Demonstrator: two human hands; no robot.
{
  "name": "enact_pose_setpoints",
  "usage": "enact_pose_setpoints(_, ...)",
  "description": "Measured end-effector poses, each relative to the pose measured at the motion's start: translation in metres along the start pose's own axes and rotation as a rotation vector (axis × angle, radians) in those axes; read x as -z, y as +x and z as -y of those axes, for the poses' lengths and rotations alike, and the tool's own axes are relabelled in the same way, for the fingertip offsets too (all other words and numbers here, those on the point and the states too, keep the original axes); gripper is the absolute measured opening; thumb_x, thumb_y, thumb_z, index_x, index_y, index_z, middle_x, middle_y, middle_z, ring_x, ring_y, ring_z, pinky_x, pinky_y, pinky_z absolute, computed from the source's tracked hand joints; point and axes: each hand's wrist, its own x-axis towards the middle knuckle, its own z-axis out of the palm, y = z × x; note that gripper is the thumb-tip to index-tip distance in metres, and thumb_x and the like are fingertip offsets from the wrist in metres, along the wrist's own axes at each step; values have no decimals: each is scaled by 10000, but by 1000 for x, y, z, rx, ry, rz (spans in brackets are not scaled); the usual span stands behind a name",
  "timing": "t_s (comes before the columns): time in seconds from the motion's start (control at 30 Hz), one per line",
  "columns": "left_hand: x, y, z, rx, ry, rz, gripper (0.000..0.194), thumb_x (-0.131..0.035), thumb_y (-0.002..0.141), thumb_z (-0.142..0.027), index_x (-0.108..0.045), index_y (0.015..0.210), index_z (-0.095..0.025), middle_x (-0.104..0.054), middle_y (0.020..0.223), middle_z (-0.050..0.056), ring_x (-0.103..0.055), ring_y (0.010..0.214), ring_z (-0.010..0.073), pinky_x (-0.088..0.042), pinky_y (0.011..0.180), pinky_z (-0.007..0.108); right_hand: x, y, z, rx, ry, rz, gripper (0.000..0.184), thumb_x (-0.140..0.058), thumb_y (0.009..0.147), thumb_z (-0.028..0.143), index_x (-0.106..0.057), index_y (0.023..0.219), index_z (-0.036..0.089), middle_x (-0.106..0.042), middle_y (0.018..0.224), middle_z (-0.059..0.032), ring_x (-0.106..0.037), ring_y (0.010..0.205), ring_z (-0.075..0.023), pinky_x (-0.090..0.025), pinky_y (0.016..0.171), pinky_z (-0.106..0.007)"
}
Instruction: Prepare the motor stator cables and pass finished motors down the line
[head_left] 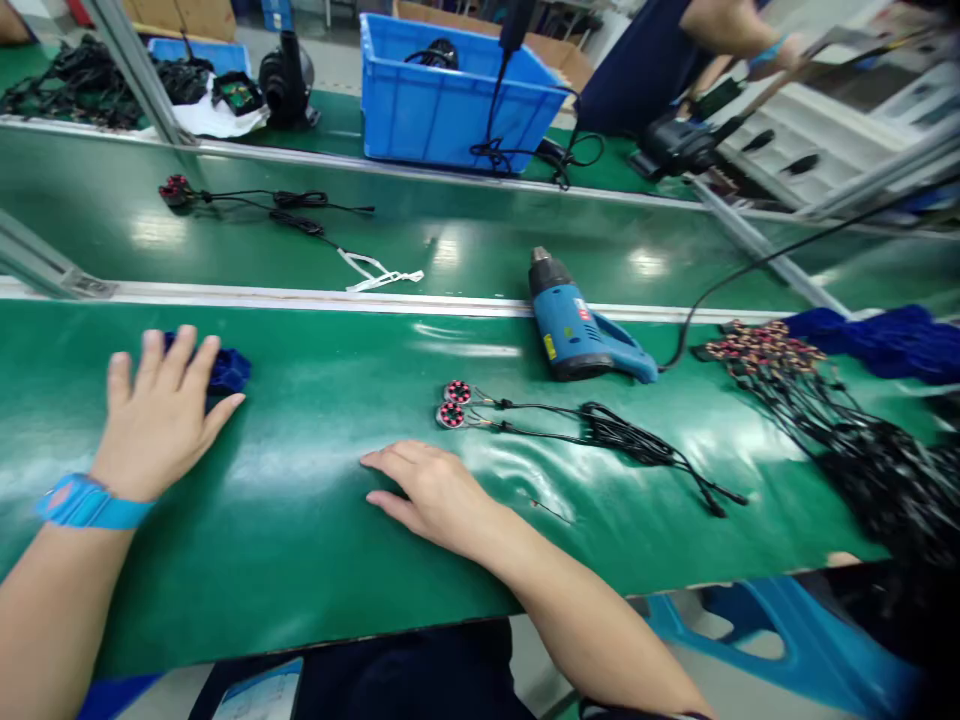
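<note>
My left hand is spread palm down over a dark blue plastic piece, hiding most of it; whether it presses on the piece I cannot tell. My right hand lies low at the middle of the green table mat, its fingers stretched out and nothing visible in them. Just beyond it are two small round motor coils with red and black segments. Their black cables run off to the right in bundled loops. A blue heat gun lies behind them, nozzle pointing away from me.
Many wired coils lie piled at right beside dark blue trays. On the conveyor rests another cabled coil with white strips. Behind stand a blue crate and a black blower. A co-worker's arm shows top right.
</note>
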Motion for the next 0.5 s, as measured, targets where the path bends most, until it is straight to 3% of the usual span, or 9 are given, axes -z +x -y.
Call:
enact_pose_setpoints(0.07,3,4,-6,42,-22,-58,804,-415,939,-603,-7,1605,-411,41,1694,-61,-62,1501,515,-17,1209,754,1,0,1,10,-22,33,374,-647,977,348,-609,1301,164,-688,1136,-75,-658,1049,-225,-548,929,-354)
enact_pose_setpoints(0.13,5,13,-18,-13,-43,-58,785,-417,937,-602,-3,1590,-464,54,1687,-105,-55,1511,495,-29,1220,741,2,1,2,17,-37,62,382,-650,974,362,-605,1299,167,-676,1132,-69,-648,1043,-225,-543,930,-350)
enact_pose_setpoints(0.2,3,30,-30,-143,-28,0,732,-399,963,-574,-87,1606,-419,-53,1698,-29,-89,1527,459,-98,1223,731,1,0,2,24,-58,87,395,-663,963,374,-601,1296,171,-664,1128,-71,-636,1039,-232,-539,931,-359)
enact_pose_setpoints(0.3,-3,79,-32,-295,56,96,678,-362,994,-539,-291,1586,-216,-237,1654,153,-147,1533,432,-158,1214,709,1,-2,2,29,-87,109,409,-690,943,378,-601,1291,181,-647,1135,-74,-625,1028,-241,-542,917,-378)
enact_pose_setpoints(0.37,-8,124,-14,-288,104,120,679,-337,999,-545,-393,1527,-122,-295,1620,212,-183,1526,435,-146,1208,701,2,-4,2,29,-102,122,406,-705,931,383,-605,1277,194,-641,1149,-71,-625,1019,-247,-549,896,-392)
enact_pose_setpoints(0.47,-9,195,33,-223,5,74,797,-401,950,-658,-508,1389,-2,-398,1529,297,-277,1452,530,-163,1127,779,4,-6,1,41,-111,131,399,-726,913,385,-607,1248,205,-640,1163,-60,-627,999,-252,-558,872,-403)
enact_pose_setpoints(0.5,-8,216,50,-235,-20,73,820,-404,948,-687,-511,1371,8,-427,1511,280,-302,1442,517,-177,1130,769,4,-7,1,45,-108,129,400,-734,905,383,-606,1241,207,-640,1164,-56,-628,993,-251,-560,867,-403)
